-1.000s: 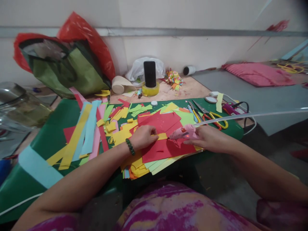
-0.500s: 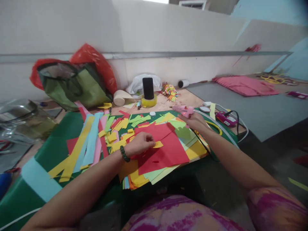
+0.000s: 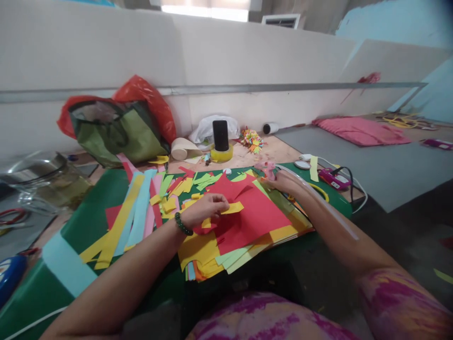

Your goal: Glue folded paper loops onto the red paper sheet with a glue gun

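My left hand (image 3: 207, 210), a dark green bead bracelet on its wrist, pinches a short yellow paper strip (image 3: 233, 208) between thumb and fingers. The strip sticks out to the right above a large red paper sheet (image 3: 255, 217). Under that sheet lies a stack of green, yellow and orange paper (image 3: 226, 259). In my right hand (image 3: 281, 181) is a pink hot glue gun (image 3: 266, 170), its nose pointing left past the sheet's far right corner. A clear glue stick (image 3: 332, 212) juts from its rear along my forearm.
Coloured paper strips (image 3: 136, 208) and cut pieces cover the left of the green mat (image 3: 78, 222). Behind stand a phone (image 3: 220, 134) on a yellow tape roll (image 3: 222, 153) and a multicoloured paper ornament (image 3: 252, 140). A purple power strip (image 3: 334, 178) with cables lies right; a glass jar (image 3: 46, 182) stands left.
The red sheet has turned and shifted slightly right. My right hand has moved the glue gun a little left. My left hand still pinches the yellow strip, now showing more of it. The view has tilted up.
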`<action>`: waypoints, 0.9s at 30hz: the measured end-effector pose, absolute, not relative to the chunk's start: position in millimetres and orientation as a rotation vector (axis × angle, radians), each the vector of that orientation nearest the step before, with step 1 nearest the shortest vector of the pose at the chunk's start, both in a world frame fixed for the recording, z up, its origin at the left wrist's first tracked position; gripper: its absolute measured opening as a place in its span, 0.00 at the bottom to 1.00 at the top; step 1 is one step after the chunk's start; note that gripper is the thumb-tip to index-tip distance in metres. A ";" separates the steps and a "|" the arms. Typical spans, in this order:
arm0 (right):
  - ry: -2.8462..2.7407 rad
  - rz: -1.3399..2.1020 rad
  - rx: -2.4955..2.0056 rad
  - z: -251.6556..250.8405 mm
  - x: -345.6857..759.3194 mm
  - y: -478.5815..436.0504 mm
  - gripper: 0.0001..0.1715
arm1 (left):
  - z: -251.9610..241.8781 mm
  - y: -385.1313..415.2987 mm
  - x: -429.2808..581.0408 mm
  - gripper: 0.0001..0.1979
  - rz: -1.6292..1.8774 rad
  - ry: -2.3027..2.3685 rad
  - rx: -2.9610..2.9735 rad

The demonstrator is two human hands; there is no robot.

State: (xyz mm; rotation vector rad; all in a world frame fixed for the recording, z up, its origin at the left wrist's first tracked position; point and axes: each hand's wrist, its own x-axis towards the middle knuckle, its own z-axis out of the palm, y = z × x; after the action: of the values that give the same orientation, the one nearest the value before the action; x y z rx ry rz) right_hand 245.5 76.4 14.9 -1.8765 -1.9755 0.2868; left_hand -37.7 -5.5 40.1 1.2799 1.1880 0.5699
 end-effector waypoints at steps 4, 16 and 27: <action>-1.974 0.146 -2.115 20.5 247.4 38.8 0.26 | 29.9 -5.7 -28.7 0.08 0.508 1.259 1.407; -2.318 0.046 -1.005 36.0 194.8 -87.9 0.13 | 27.3 -8.3 -22.8 0.07 0.459 1.292 1.597; -2.479 0.350 -1.161 -13.8 192.6 -54.6 0.12 | 44.9 2.5 -46.7 0.13 0.615 1.090 1.123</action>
State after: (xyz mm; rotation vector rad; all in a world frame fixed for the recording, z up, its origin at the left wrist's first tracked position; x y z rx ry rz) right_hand 192.6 -54.6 -13.8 -1.1613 -2.4788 0.3501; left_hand -46.7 2.5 44.9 1.1227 1.0902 0.6153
